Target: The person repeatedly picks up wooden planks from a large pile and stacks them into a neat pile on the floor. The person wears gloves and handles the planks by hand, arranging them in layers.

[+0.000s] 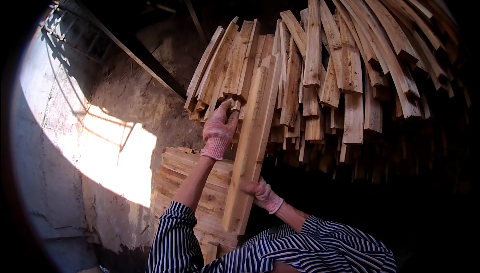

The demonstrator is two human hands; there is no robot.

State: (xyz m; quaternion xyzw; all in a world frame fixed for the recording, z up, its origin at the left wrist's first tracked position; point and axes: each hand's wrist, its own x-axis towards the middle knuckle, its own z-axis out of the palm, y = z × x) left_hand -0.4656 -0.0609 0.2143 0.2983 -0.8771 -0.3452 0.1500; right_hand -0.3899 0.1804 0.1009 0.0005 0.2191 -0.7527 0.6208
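My left hand (219,129), in a pink-and-white knitted work glove, reaches to the pile's near end. Its fingers close on the end of a wooden plank (235,104). My right hand (264,194), gloved alike, grips a pair of long wooden planks (247,158) low on their right side. That pair slants up and away from me, its far end against the pile of planks (242,63). The fingers of my right hand are partly hidden behind the wood.
Many more planks (352,68) lie heaped unevenly at the right, their ends jutting toward me. A neat stack of boards (172,173) stands below my left arm. On the left are a concrete wall (55,148) with a sunlit patch and a dark slanting beam (135,53). The lower right is in deep shadow.
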